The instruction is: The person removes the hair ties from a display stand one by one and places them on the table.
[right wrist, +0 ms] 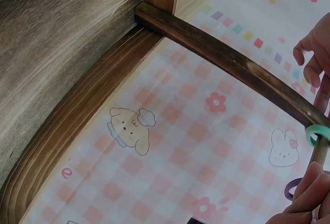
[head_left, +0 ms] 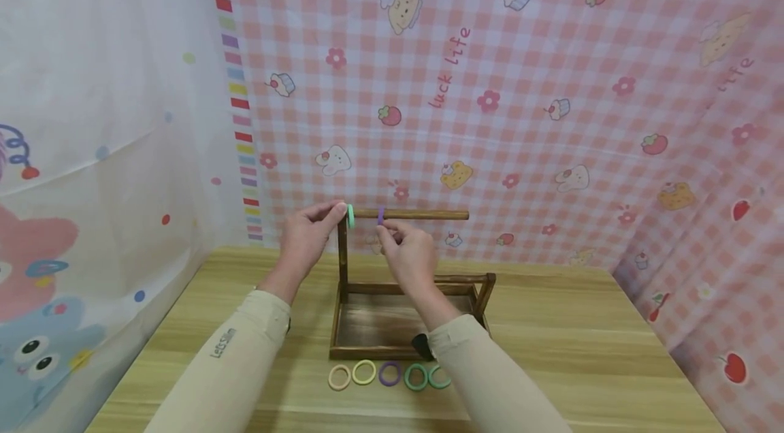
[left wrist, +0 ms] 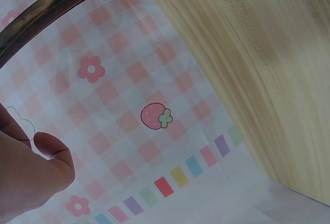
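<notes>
Wooden stand (head_left: 367,324) standing on worktop (head_left: 551,351), light, maybe tipping if rod (head_left: 422,215) is pulled. Left hand (head_left: 306,239) grip pinching green ring (head_left: 350,216) at rod's left end. Right hand (head_left: 407,256) grip pinching purple ring (head_left: 380,216) mid-rod, maybe slipping off, dropping near spare rings (head_left: 389,374) before stand.

We see a brightly, evenly lit scene with soft, diffuse light and no harsh glare. Shadows are faint: a soft one lies inside the wooden tray (head_left: 392,324), and another under the sleeves on the table (head_left: 582,351). The head view is sharp at the centre, with wide-angle bending toward the edges. Both wrist views are softer; the near fingers (left wrist: 51,157) and the wooden bar (right wrist: 232,67) look slightly blurred.
</notes>
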Demonstrator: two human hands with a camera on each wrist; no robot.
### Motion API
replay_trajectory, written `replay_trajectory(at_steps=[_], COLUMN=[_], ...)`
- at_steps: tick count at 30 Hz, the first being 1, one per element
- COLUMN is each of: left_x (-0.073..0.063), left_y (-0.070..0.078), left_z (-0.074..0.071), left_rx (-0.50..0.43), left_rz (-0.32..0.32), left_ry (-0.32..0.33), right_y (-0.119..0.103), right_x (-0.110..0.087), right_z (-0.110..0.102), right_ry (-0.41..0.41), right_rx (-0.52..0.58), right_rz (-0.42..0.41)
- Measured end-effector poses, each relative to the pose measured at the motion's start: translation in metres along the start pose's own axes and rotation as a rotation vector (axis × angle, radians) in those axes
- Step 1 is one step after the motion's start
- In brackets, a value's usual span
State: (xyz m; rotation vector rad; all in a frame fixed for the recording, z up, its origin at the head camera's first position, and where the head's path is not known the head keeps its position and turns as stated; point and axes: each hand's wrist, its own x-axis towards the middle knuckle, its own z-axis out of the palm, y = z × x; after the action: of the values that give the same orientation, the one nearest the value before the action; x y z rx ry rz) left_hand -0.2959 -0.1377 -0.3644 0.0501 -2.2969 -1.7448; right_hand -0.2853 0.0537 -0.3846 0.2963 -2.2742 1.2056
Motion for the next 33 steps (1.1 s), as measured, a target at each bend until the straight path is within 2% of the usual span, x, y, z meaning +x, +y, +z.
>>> replay_trajectory(at_steps=[23,33], left_x=[0.002,0.001], left_y=[-0.003,-0.001], left_z=[0.000,0.000], left_rx=[0.003,0.000], left_rz=[0.001,-0.005], left_ry=[-0.004,-0.011], right_y=[0.011,0.023], right_x=[0.000,0.002], right_z=[-0.029,-0.040], right_ry=[0.037,0.051], right_rx=[-0.027,-0.027], right_rz=[0.104,0.130])
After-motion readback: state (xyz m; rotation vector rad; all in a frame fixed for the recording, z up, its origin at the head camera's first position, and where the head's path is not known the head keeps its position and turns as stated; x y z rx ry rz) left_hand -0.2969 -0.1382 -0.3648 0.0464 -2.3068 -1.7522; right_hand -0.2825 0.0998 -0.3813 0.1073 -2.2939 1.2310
